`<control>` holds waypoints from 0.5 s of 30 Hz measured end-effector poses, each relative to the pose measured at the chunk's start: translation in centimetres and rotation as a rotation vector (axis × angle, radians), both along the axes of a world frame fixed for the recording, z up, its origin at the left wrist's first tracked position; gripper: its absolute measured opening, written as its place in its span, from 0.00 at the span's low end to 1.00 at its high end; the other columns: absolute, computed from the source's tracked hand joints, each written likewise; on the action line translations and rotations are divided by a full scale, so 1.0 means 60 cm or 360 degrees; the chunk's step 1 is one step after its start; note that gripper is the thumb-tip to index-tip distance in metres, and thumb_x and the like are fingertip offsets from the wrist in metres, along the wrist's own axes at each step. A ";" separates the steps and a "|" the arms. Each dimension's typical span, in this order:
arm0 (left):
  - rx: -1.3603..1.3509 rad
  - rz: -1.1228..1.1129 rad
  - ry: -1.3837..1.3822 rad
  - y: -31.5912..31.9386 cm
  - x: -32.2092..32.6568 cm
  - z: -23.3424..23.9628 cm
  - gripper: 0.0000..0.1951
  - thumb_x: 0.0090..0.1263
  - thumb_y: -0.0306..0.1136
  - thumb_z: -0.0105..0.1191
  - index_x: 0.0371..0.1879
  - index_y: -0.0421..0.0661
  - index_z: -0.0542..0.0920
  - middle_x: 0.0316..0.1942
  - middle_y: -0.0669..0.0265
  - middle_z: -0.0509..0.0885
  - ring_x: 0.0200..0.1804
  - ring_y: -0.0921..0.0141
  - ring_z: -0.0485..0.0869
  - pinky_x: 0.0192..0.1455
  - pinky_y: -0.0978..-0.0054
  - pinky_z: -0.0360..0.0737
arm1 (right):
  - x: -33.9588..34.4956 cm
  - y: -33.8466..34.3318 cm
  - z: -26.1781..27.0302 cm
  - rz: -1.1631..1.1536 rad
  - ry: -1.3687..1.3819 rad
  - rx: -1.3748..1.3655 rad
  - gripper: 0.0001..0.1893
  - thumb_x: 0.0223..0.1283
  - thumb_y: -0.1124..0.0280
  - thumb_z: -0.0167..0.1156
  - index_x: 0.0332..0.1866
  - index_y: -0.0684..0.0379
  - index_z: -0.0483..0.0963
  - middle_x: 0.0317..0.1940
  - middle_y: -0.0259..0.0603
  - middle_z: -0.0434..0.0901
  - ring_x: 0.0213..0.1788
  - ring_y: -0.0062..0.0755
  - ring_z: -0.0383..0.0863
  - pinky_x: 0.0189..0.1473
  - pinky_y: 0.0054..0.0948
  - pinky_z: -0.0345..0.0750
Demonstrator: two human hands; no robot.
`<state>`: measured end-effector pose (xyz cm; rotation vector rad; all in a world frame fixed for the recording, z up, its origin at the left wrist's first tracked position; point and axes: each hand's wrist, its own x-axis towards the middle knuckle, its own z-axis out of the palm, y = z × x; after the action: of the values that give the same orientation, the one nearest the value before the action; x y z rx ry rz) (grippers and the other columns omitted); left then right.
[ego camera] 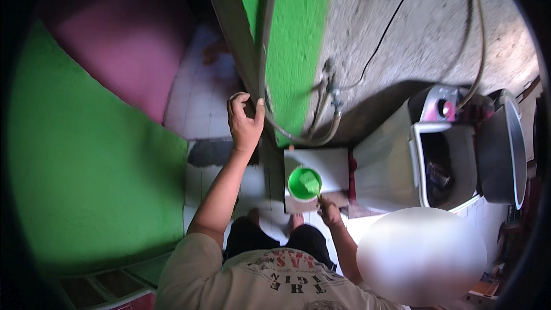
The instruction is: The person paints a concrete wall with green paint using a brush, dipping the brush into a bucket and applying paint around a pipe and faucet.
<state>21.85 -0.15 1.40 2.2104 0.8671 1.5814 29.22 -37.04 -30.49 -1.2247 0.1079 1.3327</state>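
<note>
My right hand [330, 212] grips the handle of a paintbrush [308, 181]. Its bristles, coated in green, rest over the bucket's opening. Under the brush stands a small round paint bucket [292, 196] with bright green paint inside. A light-coloured board [331, 168] on the floor carries the bucket. My left hand [245, 122] is raised ahead of me, fingers curled and thumb apart, with nothing in it. Its thumb tip is beside a grey hose [263, 60] at the wall corner; whether they touch is unclear.
A washing machine [383, 155] with one lid raised stands to the right. A green-painted strip [297, 43] borders bare grey wall [387, 38], where a pipe tap [333, 92] and a black cord hang. Left is a green wall [107, 172]. White tiles [249, 181] cover the floor.
</note>
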 end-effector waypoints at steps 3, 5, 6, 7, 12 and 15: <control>0.0078 0.0046 -0.0006 0.018 0.041 0.111 0.22 0.60 0.34 0.67 0.47 0.40 0.71 0.44 0.53 0.77 0.47 0.53 0.77 0.51 0.60 0.75 | 0.000 0.002 0.103 -0.0076 -0.0026 0.0073 0.13 0.74 0.57 0.47 0.50 0.50 0.76 0.36 0.26 0.77 0.35 0.15 0.71 0.32 0.20 0.67; 0.0007 0.0012 0.0017 0.022 0.067 0.130 0.21 0.60 0.35 0.67 0.45 0.40 0.72 0.44 0.53 0.77 0.48 0.52 0.77 0.51 0.59 0.75 | 0.010 -0.003 0.129 -0.0102 0.0025 0.0129 0.14 0.74 0.56 0.49 0.52 0.50 0.76 0.38 0.27 0.78 0.36 0.17 0.71 0.33 0.20 0.67; 0.0138 0.0002 0.0006 0.030 0.076 0.128 0.20 0.59 0.35 0.68 0.43 0.41 0.73 0.42 0.54 0.77 0.46 0.54 0.78 0.50 0.60 0.76 | 0.015 0.002 0.149 -0.0089 -0.0014 0.0144 0.14 0.74 0.57 0.48 0.52 0.50 0.76 0.38 0.27 0.79 0.36 0.18 0.71 0.34 0.20 0.67; -0.0003 -0.0036 -0.0007 0.031 0.078 0.126 0.18 0.60 0.36 0.67 0.42 0.41 0.74 0.40 0.57 0.78 0.43 0.57 0.79 0.48 0.60 0.77 | 0.012 0.003 0.176 -0.0069 -0.0044 0.0148 0.13 0.74 0.57 0.48 0.52 0.50 0.76 0.39 0.27 0.79 0.36 0.18 0.71 0.34 0.20 0.67; -0.0064 0.0075 -0.0039 0.045 0.091 0.107 0.15 0.62 0.35 0.65 0.43 0.42 0.75 0.36 0.59 0.80 0.41 0.59 0.81 0.45 0.61 0.79 | 0.003 0.015 0.296 -0.0231 -0.0056 0.0295 0.11 0.75 0.64 0.50 0.51 0.57 0.74 0.37 0.34 0.81 0.32 0.22 0.73 0.29 0.19 0.66; -0.0134 0.0045 -0.0099 0.043 0.111 0.108 0.14 0.63 0.35 0.63 0.42 0.43 0.75 0.36 0.59 0.80 0.40 0.59 0.81 0.44 0.60 0.79 | -0.002 0.015 0.382 -0.0305 -0.0140 0.0400 0.10 0.74 0.64 0.53 0.48 0.59 0.75 0.37 0.33 0.83 0.32 0.18 0.72 0.28 0.17 0.65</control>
<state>28.48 2.43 7.88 2.0890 0.9336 1.5872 29.07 -36.14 -7.59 -1.0308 -0.0056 1.0884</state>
